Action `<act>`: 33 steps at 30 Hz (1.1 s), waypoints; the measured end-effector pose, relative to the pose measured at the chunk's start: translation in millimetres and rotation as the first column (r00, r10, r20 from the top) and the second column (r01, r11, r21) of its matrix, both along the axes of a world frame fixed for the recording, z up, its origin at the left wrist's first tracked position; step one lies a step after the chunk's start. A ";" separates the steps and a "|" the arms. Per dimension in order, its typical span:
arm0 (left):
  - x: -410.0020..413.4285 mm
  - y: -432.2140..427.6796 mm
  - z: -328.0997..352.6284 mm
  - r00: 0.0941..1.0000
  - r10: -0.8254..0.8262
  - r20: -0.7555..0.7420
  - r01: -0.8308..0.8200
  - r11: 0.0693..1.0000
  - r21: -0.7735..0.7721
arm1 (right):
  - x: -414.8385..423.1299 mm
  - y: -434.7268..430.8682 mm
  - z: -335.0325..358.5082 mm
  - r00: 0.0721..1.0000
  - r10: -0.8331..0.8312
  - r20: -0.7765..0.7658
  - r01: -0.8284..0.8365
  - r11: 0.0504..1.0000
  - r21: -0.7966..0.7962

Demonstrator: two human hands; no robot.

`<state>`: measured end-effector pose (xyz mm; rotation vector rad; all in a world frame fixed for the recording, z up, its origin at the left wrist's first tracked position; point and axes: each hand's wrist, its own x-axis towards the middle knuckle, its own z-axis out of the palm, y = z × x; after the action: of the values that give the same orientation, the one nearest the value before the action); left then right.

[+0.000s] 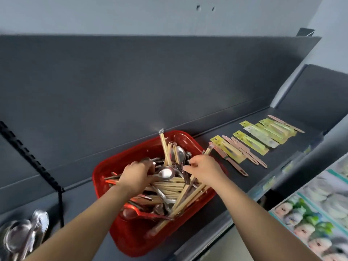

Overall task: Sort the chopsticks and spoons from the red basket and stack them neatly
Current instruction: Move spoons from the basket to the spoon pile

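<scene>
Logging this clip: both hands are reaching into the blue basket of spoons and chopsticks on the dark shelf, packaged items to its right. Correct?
The basket is red, not blue; the head view shows it. Otherwise right: left hand and right hand reach into its spoons and chopsticks on the dark shelf, packaged items to its right.

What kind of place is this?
Probably a household-goods shop: grey display shelf with edge labels, carded utensils laid in a row, a red basket of loose chopsticks and spoons.
</scene>
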<state>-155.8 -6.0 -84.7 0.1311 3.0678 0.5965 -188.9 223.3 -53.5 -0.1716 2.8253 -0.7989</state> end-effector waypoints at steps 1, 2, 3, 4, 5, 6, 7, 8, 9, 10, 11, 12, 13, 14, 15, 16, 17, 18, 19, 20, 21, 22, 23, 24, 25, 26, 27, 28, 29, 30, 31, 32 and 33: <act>0.1 0.2 0.2 0.999 0.043 -0.020 -0.042 0.998 0.039 | -7.4 -2.7 -0.1 1.000 0.025 0.014 -0.026 0.996 0.080; 0.4 0.5 1.4 0.995 0.091 -0.035 -0.087 0.991 0.100 | -13.9 -5.3 -0.1 0.998 0.052 0.021 -0.055 0.987 0.154; 0.7 0.8 3.7 0.989 0.143 -0.044 -0.133 0.977 0.167 | -19.7 -7.4 -0.1 0.996 0.084 0.021 -0.087 0.970 0.226; 1.1 0.6 6.5 0.981 0.189 -0.049 -0.174 0.960 0.220 | -24.9 -9.3 -0.7 0.993 0.115 0.018 -0.115 0.950 0.290; 1.0 -0.4 9.4 0.973 0.224 -0.058 -0.203 0.946 0.253 | -29.2 -11.2 -1.4 0.991 0.132 0.015 -0.129 0.935 0.330; 0.9 -2.0 11.6 0.965 0.253 -0.075 -0.225 0.937 0.267 | -32.7 -13.0 -1.9 0.989 0.144 0.024 -0.143 0.925 0.351; 0.5 -3.8 13.1 0.955 0.274 -0.109 -0.237 0.933 0.272 | -36.4 -14.2 -2.6 0.987 0.152 0.042 -0.157 0.921 0.358; 0.6 -5.8 13.7 0.945 0.289 -0.151 -0.242 0.932 0.270 | -39.9 -15.2 -3.4 0.986 0.157 0.063 -0.169 0.921 0.352; 0.8 -7.7 13.2 0.936 0.299 -0.185 -0.246 0.933 0.262 | -43.2 -16.6 -4.1 0.984 0.155 0.093 -0.178 0.925 0.337; 2.1 -9.3 13.2 0.929 0.309 -0.203 -0.256 0.934 0.249 | -45.6 -18.3 -4.3 0.980 0.155 0.128 -0.189 0.928 0.322; 3.4 -11.1 12.7 0.925 0.323 -0.201 -0.274 0.932 0.238 | -47.5 -19.8 -4.7 0.973 0.159 0.167 -0.205 0.929 0.307; 5.4 -12.9 11.7 0.924 0.338 -0.178 -0.295 0.927 0.232 | -49.3 -21.3 -5.5 0.962 0.170 0.213 -0.229 0.929 0.292; 6.8 -14.6 10.7 0.928 0.346 -0.140 -0.309 0.922 0.232 | -50.9 -22.6 -6.9 0.951 0.177 0.254 -0.247 0.929 0.276; 7.8 -15.9 10.0 0.931 0.353 -0.094 -0.323 0.916 0.239 | -52.3 -23.2 -8.4 0.941 0.186 0.282 -0.262 0.929 0.262; 9.2 -16.2 9.2 0.931 0.363 -0.041 -0.342 0.906 0.250 | -54.3 -23.5 -10.1 0.935 0.198 0.293 -0.276 0.927 0.252; 10.5 -15.3 8.5 0.928 0.372 0.012 -0.363 0.897 0.254 | -55.9 -23.3 -11.2 0.934 0.207 0.292 -0.282 0.928 0.242; 11.3 -13.5 8.1 0.929 0.367 0.051 -0.367 0.898 0.243 | -57.7 -23.1 -12.1 0.934 0.207 0.292 -0.277 0.934 0.224; 11.8 -11.2 7.5 0.932 0.354 0.073 -0.362 0.907 0.217 | -59.6 -22.1 -12.7 0.936 0.195 0.292 -0.260 0.944 0.202; 11.5 -9.0 7.3 0.933 0.350 0.080 -0.359 0.915 0.186 | -61.2 -19.7 -13.2 0.939 0.180 0.293 -0.238 0.955 0.176; 11.6 -6.6 8.4 0.932 0.356 0.073 -0.364 0.917 0.166 | -62.6 -15.8 -13.2 0.938 0.177 0.300 -0.227 0.964 0.141; 10.9 -3.5 9.6 0.926 0.372 0.058 -0.377 0.910 0.173 | -64.8 -10.7 -13.6 0.929 0.199 0.311 -0.239 0.966 0.095; 9.7 0.5 11.2 0.919 0.392 0.044 -0.392 0.896 0.209 | -66.6 -4.4 -13.3 0.914 0.240 0.326 -0.267 0.963 0.040; 7.6 6.3 12.8 0.913 0.406 0.040 -0.401 0.876 0.267 | -68.0 2.2 -11.8 0.898 0.286 0.335 -0.296 0.955 -0.022; 5.1 13.8 14.8 0.910 0.411 0.051 -0.405 0.857 0.320 | -69.2 8.7 -9.3 0.888 0.318 0.332 -0.309 0.948 -0.079; 2.0 22.7 16.4 0.911 0.405 0.079 -0.406 0.843 0.352 | -70.9 14.5 -6.3 0.888 0.331 0.320 -0.306 0.943 -0.129; -1.7 32.6 17.3 0.914 0.387 0.124 -0.405 0.839 0.365 | -73.0 20.0 -3.3 0.898 0.334 0.288 -0.298 0.941 -0.162; -6.3 43.0 17.1 0.916 0.360 0.179 -0.401 0.841 0.362 | -75.7 25.0 -0.3 0.915 0.329 0.234 -0.295 0.941 -0.167; -10.7 53.5 16.1 0.912 0.332 0.241 -0.400 0.849 0.345 | -78.0 30.4 2.7 0.928 0.332 0.170 -0.313 0.941 -0.128; -15.0 63.0 14.2 0.901 0.311 0.303 -0.404 0.858 0.318 | -79.3 35.7 4.7 0.931 0.347 0.117 -0.340 0.938 -0.070; -18.6 70.9 11.7 0.884 0.303 0.354 -0.412 0.864 0.289 | -80.2 40.9 5.2 0.928 0.362 0.082 -0.361 0.932 -0.028; -21.7 76.9 8.6 0.870 0.305 0.387 -0.423 0.865 0.270 | -80.6 45.6 4.7 0.926 0.370 0.069 -0.370 0.929 -0.019; -24.0 80.6 5.8 0.861 0.307 0.405 -0.432 0.862 0.264 | -81.1 50.2 3.4 0.927 0.368 0.071 -0.366 0.930 -0.038; -25.8 82.7 3.8 0.856 0.306 0.416 -0.438 0.857 0.272 | -81.4 53.9 2.3 0.930 0.359 0.077 -0.356 0.933 -0.056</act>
<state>-181.6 76.6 -80.9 -0.5392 2.6017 1.0612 -270.3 277.1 -51.2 -0.6234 2.5847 -0.7580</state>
